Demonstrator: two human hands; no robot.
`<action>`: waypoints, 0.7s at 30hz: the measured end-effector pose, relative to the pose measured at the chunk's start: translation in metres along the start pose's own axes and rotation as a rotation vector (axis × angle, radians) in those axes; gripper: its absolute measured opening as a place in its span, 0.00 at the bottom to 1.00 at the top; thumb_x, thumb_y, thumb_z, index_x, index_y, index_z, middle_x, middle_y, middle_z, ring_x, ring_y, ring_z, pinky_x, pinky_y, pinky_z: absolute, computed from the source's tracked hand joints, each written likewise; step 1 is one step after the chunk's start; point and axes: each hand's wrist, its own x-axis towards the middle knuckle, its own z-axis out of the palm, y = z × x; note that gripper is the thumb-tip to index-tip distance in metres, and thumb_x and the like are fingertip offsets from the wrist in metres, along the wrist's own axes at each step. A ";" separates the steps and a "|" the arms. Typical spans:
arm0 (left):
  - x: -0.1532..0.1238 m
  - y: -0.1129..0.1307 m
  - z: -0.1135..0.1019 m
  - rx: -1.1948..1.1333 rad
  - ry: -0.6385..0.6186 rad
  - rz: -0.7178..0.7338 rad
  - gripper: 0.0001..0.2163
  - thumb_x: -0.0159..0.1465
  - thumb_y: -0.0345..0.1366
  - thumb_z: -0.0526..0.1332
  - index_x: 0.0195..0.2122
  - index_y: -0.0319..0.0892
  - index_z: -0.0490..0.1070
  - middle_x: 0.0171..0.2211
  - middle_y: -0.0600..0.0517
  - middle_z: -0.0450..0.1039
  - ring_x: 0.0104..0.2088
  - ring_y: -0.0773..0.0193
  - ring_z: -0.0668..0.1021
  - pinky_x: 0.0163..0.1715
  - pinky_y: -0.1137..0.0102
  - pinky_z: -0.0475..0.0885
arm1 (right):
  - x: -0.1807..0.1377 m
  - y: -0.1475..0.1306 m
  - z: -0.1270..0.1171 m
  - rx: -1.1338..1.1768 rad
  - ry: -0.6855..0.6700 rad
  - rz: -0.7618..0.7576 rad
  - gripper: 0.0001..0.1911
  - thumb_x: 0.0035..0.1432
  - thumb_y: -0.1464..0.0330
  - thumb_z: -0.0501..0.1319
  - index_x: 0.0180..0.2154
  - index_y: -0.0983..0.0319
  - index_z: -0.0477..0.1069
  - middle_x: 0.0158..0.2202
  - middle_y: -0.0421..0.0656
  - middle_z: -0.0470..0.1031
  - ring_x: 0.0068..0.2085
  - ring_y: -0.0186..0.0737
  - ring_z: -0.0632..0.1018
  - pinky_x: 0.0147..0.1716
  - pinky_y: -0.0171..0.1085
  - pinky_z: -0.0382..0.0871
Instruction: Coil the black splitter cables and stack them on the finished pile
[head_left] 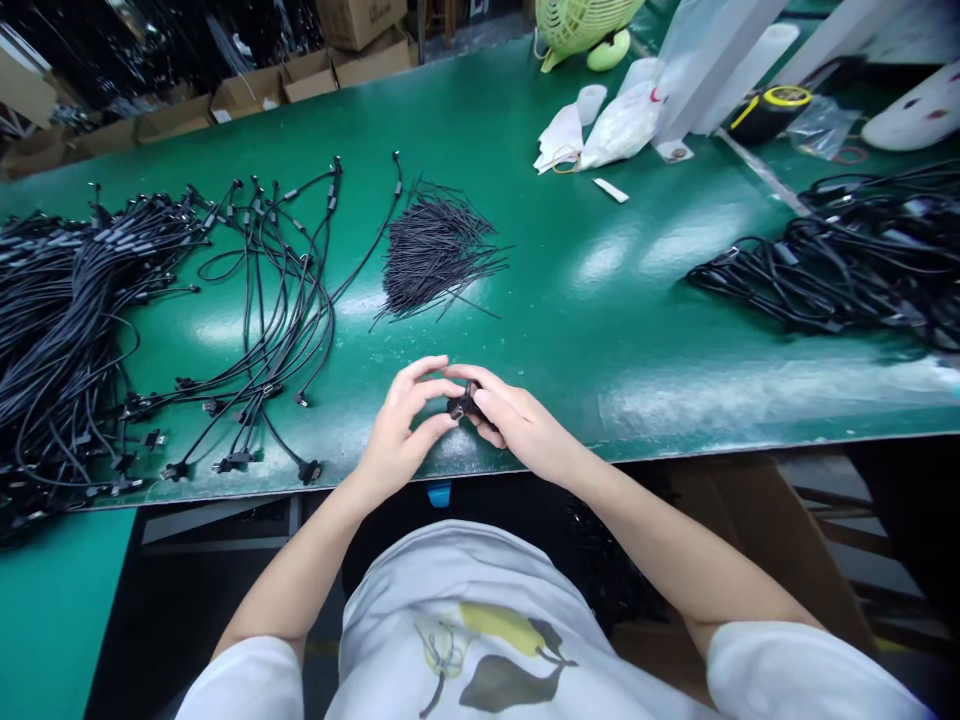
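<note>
A small black bundle, apparently a folded cable with a metal-tipped connector (459, 408), is held between my two hands over the near edge of the green table. My right hand (514, 415) grips it, with the thumb on top and the fingers curled around it, so part of it is hidden. On the connector end, the thumb and a fingertip of my left hand (409, 415) pinch from either side. Beyond my hands lies a pile of thin black ties (435, 250). Several loose black cables (289, 320) with connectors spread out to the left.
A big heap of black cables (82, 310) covers the table's left end. Bundled cables (840, 260) lie at the right. A green fan (585, 25), white plastic bags (622, 125), a tape measure (772, 112) and a small white strip (610, 190) occupy the far side.
</note>
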 end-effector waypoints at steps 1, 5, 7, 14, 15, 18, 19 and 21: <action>0.001 -0.001 0.001 -0.074 -0.010 -0.047 0.10 0.65 0.35 0.61 0.48 0.46 0.72 0.56 0.45 0.66 0.58 0.55 0.68 0.58 0.58 0.65 | 0.000 0.000 0.000 -0.047 0.029 -0.042 0.24 0.68 0.57 0.46 0.61 0.61 0.58 0.29 0.39 0.69 0.27 0.34 0.71 0.29 0.35 0.68; 0.003 -0.005 0.004 -0.243 0.018 -0.209 0.11 0.64 0.35 0.61 0.48 0.44 0.71 0.49 0.47 0.69 0.51 0.60 0.73 0.51 0.66 0.71 | 0.000 0.007 0.005 -0.283 0.179 -0.195 0.29 0.63 0.57 0.56 0.61 0.63 0.57 0.41 0.46 0.74 0.40 0.41 0.77 0.42 0.42 0.73; 0.003 -0.006 0.006 -0.255 0.042 -0.265 0.11 0.63 0.34 0.62 0.47 0.43 0.72 0.47 0.48 0.71 0.48 0.62 0.75 0.50 0.68 0.71 | 0.000 0.013 0.007 -0.382 0.223 -0.286 0.25 0.65 0.59 0.55 0.60 0.63 0.58 0.48 0.50 0.74 0.48 0.44 0.76 0.47 0.43 0.73; 0.007 -0.004 0.004 -0.062 0.029 -0.226 0.09 0.64 0.33 0.61 0.45 0.41 0.75 0.43 0.47 0.74 0.44 0.61 0.76 0.47 0.67 0.72 | -0.001 0.026 0.010 -0.604 0.246 -0.417 0.26 0.69 0.60 0.47 0.62 0.66 0.55 0.52 0.54 0.73 0.49 0.45 0.77 0.43 0.40 0.77; 0.008 -0.003 0.003 0.008 0.025 -0.170 0.09 0.64 0.32 0.61 0.45 0.42 0.75 0.43 0.47 0.74 0.45 0.61 0.76 0.48 0.66 0.71 | 0.000 0.026 0.011 -0.605 0.236 -0.425 0.27 0.69 0.60 0.47 0.63 0.67 0.54 0.52 0.54 0.73 0.50 0.45 0.77 0.44 0.40 0.76; 0.009 -0.002 0.000 0.106 -0.015 -0.072 0.09 0.65 0.30 0.59 0.44 0.44 0.76 0.44 0.48 0.74 0.47 0.61 0.75 0.50 0.64 0.70 | 0.001 0.024 0.014 -0.536 0.208 -0.428 0.29 0.68 0.59 0.49 0.64 0.66 0.52 0.52 0.54 0.72 0.52 0.45 0.76 0.47 0.41 0.75; 0.009 -0.002 -0.001 0.092 -0.027 -0.073 0.09 0.65 0.30 0.59 0.43 0.44 0.76 0.44 0.48 0.73 0.47 0.61 0.75 0.51 0.63 0.69 | 0.001 0.023 0.015 -0.502 0.205 -0.419 0.29 0.68 0.59 0.49 0.64 0.65 0.51 0.52 0.54 0.71 0.52 0.45 0.75 0.49 0.42 0.74; 0.008 -0.004 -0.002 0.024 -0.035 -0.093 0.08 0.65 0.30 0.59 0.42 0.44 0.77 0.44 0.48 0.73 0.48 0.60 0.74 0.52 0.62 0.69 | 0.001 0.021 0.017 -0.428 0.195 -0.388 0.30 0.67 0.58 0.50 0.65 0.64 0.51 0.53 0.54 0.70 0.53 0.46 0.74 0.50 0.44 0.73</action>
